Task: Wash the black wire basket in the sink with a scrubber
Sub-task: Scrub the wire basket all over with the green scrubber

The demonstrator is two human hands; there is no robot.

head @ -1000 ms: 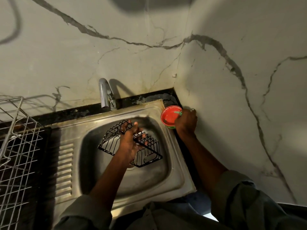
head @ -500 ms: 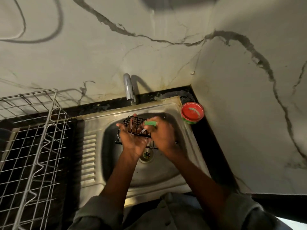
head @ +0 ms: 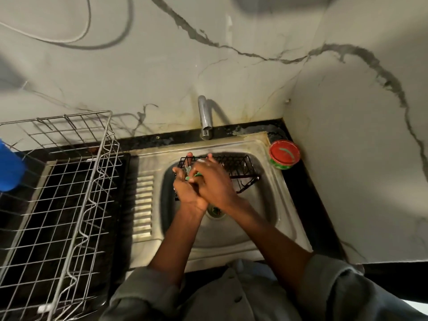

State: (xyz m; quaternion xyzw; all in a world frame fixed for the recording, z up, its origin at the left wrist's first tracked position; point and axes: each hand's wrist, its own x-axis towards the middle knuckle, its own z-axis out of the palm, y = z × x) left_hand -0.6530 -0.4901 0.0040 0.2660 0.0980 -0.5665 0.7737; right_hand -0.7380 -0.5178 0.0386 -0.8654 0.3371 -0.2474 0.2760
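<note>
The black wire basket (head: 238, 166) hangs tilted over the steel sink (head: 254, 218), under the tap. My left hand (head: 187, 193) grips the basket's left end, its fingers hooked through the wires. My right hand (head: 213, 181) lies over the left one and holds a green scrubber (head: 195, 178) against the basket's left part. Only a small edge of the scrubber shows between the fingers. The hands hide the basket's left half.
A steel tap (head: 205, 119) stands behind the sink, with no water visible. A red-and-green tub of dish soap (head: 284, 154) sits on the sink's back right corner. A large wire dish rack (head: 64, 193) stands on the left counter, with a blue object (head: 9, 167) at the far left.
My right hand left the soap tub and came with the scrubber onto the basket, moving further left over my left hand. The basket has been lifted toward the tap.
</note>
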